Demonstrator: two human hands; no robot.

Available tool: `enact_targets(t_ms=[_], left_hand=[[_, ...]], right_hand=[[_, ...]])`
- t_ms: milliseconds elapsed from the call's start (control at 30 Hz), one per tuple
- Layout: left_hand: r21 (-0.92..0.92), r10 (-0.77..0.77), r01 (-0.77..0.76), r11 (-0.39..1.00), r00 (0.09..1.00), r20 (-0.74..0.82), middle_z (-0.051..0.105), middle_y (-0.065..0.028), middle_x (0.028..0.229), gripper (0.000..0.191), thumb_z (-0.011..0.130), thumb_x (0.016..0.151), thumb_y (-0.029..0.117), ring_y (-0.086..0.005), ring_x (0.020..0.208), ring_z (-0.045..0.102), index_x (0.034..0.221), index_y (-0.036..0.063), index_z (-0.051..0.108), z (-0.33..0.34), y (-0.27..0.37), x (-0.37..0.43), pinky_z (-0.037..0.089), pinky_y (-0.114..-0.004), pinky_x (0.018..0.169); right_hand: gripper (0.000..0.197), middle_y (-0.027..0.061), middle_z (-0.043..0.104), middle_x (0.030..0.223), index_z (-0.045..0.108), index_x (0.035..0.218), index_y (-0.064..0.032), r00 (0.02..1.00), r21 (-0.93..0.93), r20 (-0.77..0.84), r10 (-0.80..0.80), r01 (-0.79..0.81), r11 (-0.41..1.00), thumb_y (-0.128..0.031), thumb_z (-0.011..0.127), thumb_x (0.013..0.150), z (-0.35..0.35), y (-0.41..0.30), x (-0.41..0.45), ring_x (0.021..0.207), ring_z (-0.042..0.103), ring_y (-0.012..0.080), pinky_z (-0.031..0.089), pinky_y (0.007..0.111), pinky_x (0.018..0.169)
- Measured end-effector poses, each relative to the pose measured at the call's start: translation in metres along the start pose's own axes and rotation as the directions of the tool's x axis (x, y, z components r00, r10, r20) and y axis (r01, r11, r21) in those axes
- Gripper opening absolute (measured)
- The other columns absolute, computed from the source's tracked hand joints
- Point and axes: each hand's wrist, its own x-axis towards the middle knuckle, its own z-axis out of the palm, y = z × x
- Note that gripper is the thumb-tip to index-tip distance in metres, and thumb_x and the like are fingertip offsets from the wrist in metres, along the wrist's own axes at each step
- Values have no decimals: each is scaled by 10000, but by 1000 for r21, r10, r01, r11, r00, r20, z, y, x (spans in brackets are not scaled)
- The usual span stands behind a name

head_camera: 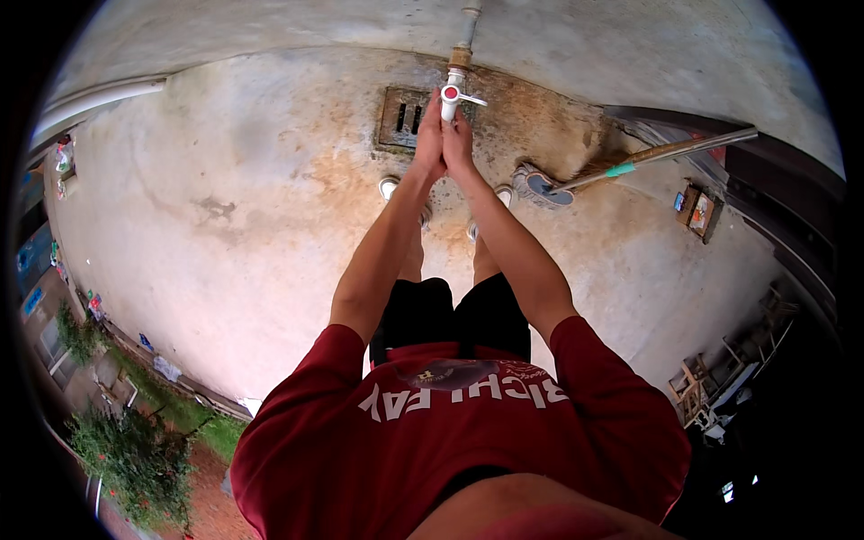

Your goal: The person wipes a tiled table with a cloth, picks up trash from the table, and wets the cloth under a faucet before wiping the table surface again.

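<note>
A white plastic tap point(450, 108) with a red-centred cap projects from the wall, its lever turned to the right. Just under its spout, my left hand point(428, 138) and my right hand point(459, 143) meet at the palms and heels. The left fingers stretch forward along the left side of the tap. My right fingertips are partly hidden beneath the spout. Neither hand appears to hold anything. Whether water runs between them is hard to make out. On the floor beyond my left hand lies a slotted metal drain cover point(398, 118).
A mop point(545, 187) stands right of my feet, its handle point(665, 152) leaning toward the wall. An open cardboard box point(699, 210) sits farther right. Wooden stools point(695, 385) are at lower right. A white pipe point(101, 104) runs at upper left, with a shrub point(131, 459) at lower left.
</note>
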Motion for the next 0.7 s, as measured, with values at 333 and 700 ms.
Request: enact_targets(t_ms=[333,700], left_hand=[[156,104,-101,983,994,-12,584,-43,1084,308,395,988,278,-157,906,579,1233,128,505,0,3,17,472,-328,817],[151,187,-138,979,904,-384,603,-60,775,481,411,1005,380,-122,691,517,839,-5,648,16,9,21,438,-288,614]], right_hand=[[271,140,638,861,604,1072,-18,990,111,-139,0,15,994,-245,532,942,9,-10,2,795,610,242,456,357,707],[289,64,641,852,610,916,-14,966,410,-65,251,-203,889,-275,502,976,1,-12,38,759,583,137,473,303,688]])
